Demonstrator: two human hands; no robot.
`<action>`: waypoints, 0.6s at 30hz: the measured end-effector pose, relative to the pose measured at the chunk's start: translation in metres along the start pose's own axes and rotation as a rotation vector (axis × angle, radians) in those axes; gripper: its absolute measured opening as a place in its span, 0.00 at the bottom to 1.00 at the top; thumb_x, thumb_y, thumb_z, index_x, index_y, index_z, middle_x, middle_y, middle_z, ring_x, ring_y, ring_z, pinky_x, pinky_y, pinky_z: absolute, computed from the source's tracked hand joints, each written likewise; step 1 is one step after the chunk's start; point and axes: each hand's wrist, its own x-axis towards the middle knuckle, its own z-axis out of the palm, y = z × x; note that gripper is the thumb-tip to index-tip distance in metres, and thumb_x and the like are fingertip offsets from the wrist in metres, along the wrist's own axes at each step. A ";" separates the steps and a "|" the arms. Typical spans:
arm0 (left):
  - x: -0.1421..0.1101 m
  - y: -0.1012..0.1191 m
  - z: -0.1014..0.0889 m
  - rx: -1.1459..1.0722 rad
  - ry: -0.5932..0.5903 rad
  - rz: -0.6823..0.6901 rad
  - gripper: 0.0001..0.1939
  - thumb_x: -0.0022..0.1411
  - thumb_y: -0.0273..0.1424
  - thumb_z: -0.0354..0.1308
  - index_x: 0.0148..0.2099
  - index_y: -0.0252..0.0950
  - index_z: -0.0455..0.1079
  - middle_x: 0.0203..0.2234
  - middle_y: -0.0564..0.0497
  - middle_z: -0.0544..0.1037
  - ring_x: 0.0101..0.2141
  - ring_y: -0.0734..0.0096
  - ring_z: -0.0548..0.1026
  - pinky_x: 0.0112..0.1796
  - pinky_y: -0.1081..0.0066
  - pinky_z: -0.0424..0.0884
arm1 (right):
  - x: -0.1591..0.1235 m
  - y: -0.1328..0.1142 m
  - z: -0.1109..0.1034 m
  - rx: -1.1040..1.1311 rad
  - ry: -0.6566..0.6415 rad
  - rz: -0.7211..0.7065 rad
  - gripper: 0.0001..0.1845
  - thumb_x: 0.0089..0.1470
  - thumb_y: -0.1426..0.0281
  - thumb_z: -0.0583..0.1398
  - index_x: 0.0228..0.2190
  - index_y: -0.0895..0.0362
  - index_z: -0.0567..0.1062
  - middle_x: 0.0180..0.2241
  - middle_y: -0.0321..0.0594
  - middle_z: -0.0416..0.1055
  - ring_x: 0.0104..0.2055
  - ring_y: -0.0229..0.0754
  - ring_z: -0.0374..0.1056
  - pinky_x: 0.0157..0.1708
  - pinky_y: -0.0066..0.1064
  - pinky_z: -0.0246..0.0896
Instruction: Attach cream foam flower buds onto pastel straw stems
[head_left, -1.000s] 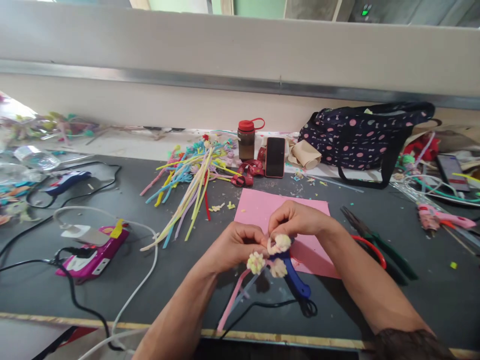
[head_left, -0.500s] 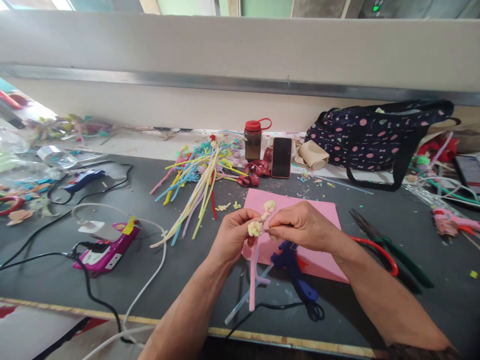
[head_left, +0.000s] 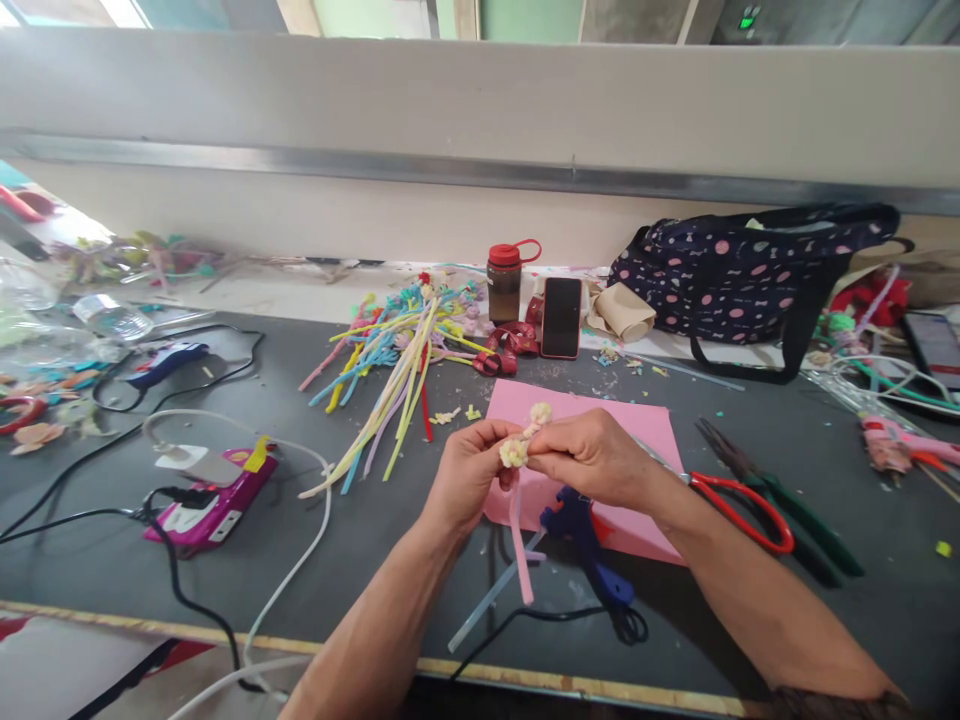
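Head view: the left hand (head_left: 465, 475) grips the pale yellow flower piece (head_left: 514, 453) between thumb and fingers. The right hand (head_left: 581, 455) pinches the same piece from the other side, its thumb and forefinger closed. The piece is positioned above the pink sheet (head_left: 504, 400); a pink stem (head_left: 519, 550) hangs below it.

Containers: the red-capped bottle (head_left: 505, 285) stands upright at the rear, partly filled with a brownish content. The dark patterned bag (head_left: 727, 280) rests to its right; a small pale item shows at the top opening (the remaining contents are hidden). A clear plastic bottle (head_left: 112, 315) lies at far left; its contents cannot be determined.

Edges and clearance: the front table edge (head_left: 570, 675) runs beneath both forearms. Bare dark tabletop (head_left: 345, 570) separates the left forearm from the magenta power strip (head_left: 206, 525). Clearance at right is limited: the red-handled scissors (head_left: 784, 545) lie just beside the right forearm, with the green-handled pliers (head_left: 817, 530) beyond. The blue glue gun (head_left: 589, 545) lies between the forearms.
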 end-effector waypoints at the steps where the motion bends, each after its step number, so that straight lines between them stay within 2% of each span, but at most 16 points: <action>1: 0.000 0.000 0.000 -0.007 -0.006 -0.015 0.08 0.43 0.28 0.64 0.29 0.31 0.73 0.17 0.55 0.71 0.14 0.85 0.61 0.16 0.81 0.56 | 0.000 -0.001 0.000 -0.003 0.009 0.001 0.10 0.55 0.71 0.55 0.27 0.58 0.75 0.25 0.34 0.72 0.25 0.32 0.63 0.26 0.22 0.50; 6: -0.001 0.002 -0.002 -0.105 -0.011 -0.061 0.09 0.41 0.28 0.64 0.29 0.32 0.73 0.16 0.56 0.70 0.14 0.85 0.60 0.16 0.80 0.56 | -0.001 -0.009 0.001 -0.060 0.048 -0.006 0.09 0.53 0.74 0.55 0.26 0.58 0.75 0.23 0.34 0.71 0.25 0.32 0.63 0.27 0.24 0.50; 8: -0.002 0.003 -0.002 -0.149 -0.007 -0.058 0.09 0.41 0.28 0.64 0.28 0.32 0.72 0.15 0.56 0.69 0.14 0.85 0.60 0.17 0.80 0.55 | 0.000 -0.009 0.001 -0.005 0.051 0.049 0.10 0.53 0.72 0.55 0.23 0.59 0.74 0.21 0.34 0.69 0.24 0.32 0.61 0.26 0.24 0.51; 11: -0.004 0.005 -0.001 -0.168 -0.013 -0.041 0.09 0.42 0.31 0.65 0.28 0.32 0.71 0.15 0.57 0.68 0.14 0.85 0.59 0.17 0.80 0.55 | 0.002 -0.004 0.004 0.250 0.061 0.234 0.14 0.53 0.65 0.56 0.21 0.60 0.73 0.18 0.34 0.66 0.21 0.32 0.59 0.22 0.24 0.51; 13: -0.005 0.007 -0.002 -0.156 -0.014 -0.036 0.10 0.42 0.32 0.65 0.27 0.32 0.71 0.14 0.57 0.67 0.14 0.85 0.59 0.16 0.80 0.54 | 0.005 0.000 0.009 0.445 0.132 0.339 0.13 0.50 0.63 0.59 0.22 0.60 0.73 0.19 0.34 0.67 0.21 0.33 0.60 0.21 0.24 0.53; 16: -0.005 0.008 -0.004 -0.154 -0.017 -0.036 0.11 0.42 0.33 0.65 0.27 0.32 0.71 0.14 0.57 0.67 0.14 0.85 0.58 0.16 0.80 0.53 | 0.007 0.003 0.015 0.639 0.265 0.367 0.09 0.44 0.65 0.64 0.27 0.59 0.75 0.25 0.35 0.69 0.26 0.35 0.63 0.26 0.26 0.58; 18: -0.005 0.008 -0.006 -0.154 -0.041 -0.039 0.10 0.41 0.32 0.65 0.26 0.32 0.71 0.14 0.56 0.68 0.14 0.84 0.59 0.16 0.80 0.53 | 0.008 0.002 0.018 0.740 0.286 0.349 0.08 0.42 0.68 0.65 0.28 0.58 0.76 0.27 0.35 0.68 0.26 0.35 0.64 0.26 0.27 0.60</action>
